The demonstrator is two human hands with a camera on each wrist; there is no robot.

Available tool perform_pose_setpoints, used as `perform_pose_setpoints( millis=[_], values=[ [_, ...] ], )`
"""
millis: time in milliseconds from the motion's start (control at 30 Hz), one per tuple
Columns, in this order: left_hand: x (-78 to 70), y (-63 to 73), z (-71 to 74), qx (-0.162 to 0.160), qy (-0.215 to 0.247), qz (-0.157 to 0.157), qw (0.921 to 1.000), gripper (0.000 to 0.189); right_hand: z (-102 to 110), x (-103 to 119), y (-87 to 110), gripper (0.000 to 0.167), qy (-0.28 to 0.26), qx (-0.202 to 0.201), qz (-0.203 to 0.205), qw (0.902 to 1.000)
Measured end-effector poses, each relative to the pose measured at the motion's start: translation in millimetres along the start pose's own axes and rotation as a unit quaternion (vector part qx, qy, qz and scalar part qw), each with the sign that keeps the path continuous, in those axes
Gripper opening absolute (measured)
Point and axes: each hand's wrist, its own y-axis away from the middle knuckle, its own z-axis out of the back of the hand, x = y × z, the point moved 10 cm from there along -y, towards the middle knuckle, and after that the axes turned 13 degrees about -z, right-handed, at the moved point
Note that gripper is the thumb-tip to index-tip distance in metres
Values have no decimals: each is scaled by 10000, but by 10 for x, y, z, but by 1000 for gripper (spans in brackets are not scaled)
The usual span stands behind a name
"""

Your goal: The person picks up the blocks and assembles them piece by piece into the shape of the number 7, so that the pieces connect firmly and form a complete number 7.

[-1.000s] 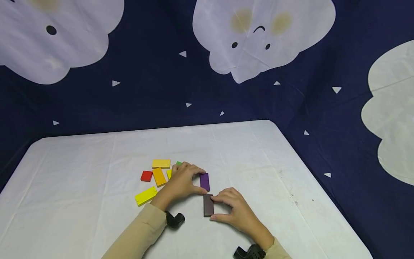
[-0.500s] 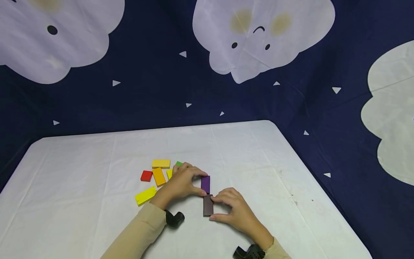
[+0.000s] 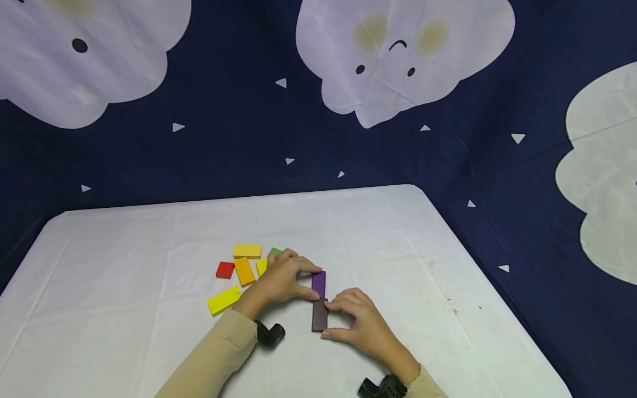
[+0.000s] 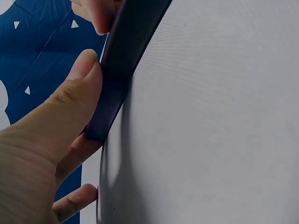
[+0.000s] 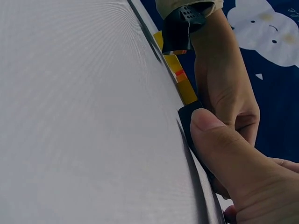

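A purple rectangular block (image 3: pixel 319 283) and a dark brown block (image 3: pixel 320 316) lie end to end on the white table, forming one strip. My left hand (image 3: pixel 283 279) pinches the purple block between thumb and fingertips at its two ends. With thumb at the near end and fingers near the far end, my right hand (image 3: pixel 365 323) holds the dark brown block. The left wrist view shows the thumb (image 4: pixel 88 77) against the side of the strip, close to where the blocks meet. In the right wrist view the thumb (image 5: pixel 208 123) lies on the dark block's end.
Left of my left hand lie a red block (image 3: pixel 225 270), an orange block (image 3: pixel 244 271), a pale yellow block (image 3: pixel 247 251) and a bright yellow block (image 3: pixel 224 300). A green block (image 3: pixel 276 251) is partly hidden behind the left hand. A dark blue cloth with clouds hangs behind the table.
The purple block has slid nearer and slightly right with my left hand, so its near end now meets the dark brown block. My right hand has hardly moved.
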Motion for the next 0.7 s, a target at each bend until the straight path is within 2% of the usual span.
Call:
perform_pose_setpoints(
  millis=[167, 433, 700],
  values=[
    [-18, -1, -7, 53, 76, -7, 10000, 57, -6, 4, 0, 48, 17, -47, 74, 10000],
    [-40, -15, -19, 60, 30, -103, 9999, 55, 11, 62, 5, 48, 58, -223, 428, 9988],
    [-56, -16, -34, 118, 10, -161, 9998, 54, 11, 53, 7, 49, 87, -242, 416, 9988]
  ],
)
